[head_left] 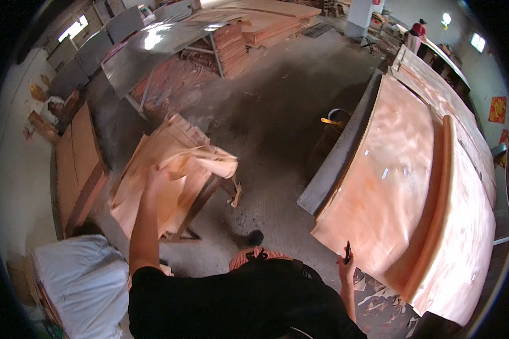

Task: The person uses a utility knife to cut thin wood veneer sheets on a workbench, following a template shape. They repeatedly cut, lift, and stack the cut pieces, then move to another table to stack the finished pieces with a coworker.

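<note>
My left arm stretches out to the left, and my left hand [159, 174] is over a pile of thin wood veneer pieces [175, 195] on a low stand. Motion smears its fingers, so whether they grip a loose veneer piece cannot be made out. At the near corner of a large veneer sheet [387, 175], my right hand [346, 266] is closed on a dark utility knife [348, 250], its tip pointing up. Some small pale strips stick to that sheet. A rolled-up edge of veneer [444, 198] lies along its right side.
A yellow-handled tool [330, 121] rests beside the right worktable. White cloth [82, 282] covers a stack at lower left; boards [80, 166] lean behind it. Torn veneer scraps [376, 299] litter the floor. Veneer stacks [260, 22] stand far back. Another person [417, 35] is at far right.
</note>
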`<state>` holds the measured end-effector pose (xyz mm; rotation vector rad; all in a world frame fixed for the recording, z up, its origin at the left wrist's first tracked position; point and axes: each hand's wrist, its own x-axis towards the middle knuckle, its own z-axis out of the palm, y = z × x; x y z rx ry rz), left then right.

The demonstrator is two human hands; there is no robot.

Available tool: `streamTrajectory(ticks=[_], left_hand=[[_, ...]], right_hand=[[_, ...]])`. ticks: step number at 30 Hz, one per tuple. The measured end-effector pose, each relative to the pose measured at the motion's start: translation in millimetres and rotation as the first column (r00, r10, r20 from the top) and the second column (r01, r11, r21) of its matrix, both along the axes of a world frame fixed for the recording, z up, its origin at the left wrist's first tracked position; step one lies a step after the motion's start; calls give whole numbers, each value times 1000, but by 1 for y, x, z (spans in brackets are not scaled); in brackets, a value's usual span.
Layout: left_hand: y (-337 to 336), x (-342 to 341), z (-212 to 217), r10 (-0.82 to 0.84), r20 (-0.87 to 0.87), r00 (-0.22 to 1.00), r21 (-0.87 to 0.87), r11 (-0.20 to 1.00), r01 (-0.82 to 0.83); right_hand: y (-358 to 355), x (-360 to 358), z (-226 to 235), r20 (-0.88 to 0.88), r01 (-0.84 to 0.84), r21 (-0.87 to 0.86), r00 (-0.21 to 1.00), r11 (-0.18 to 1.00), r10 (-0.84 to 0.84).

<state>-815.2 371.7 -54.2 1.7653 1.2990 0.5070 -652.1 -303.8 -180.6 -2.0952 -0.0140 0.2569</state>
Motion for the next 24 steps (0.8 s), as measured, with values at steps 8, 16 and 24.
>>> streamTrajectory(ticks=[8, 16, 24], left_hand=[[52, -105, 26, 523, -495, 694, 764, 642, 62], [-121, -102, -140, -677, -335, 656, -406, 732, 548], [-210, -51, -212, -826, -152, 542, -681, 485, 548]], right_hand=[[145, 45, 2, -2, -243, -32, 970, 969, 243], [181, 22, 26, -131, -326, -111, 941, 939, 312], [148, 9, 20, -199, -287, -152, 946, 946, 255]])
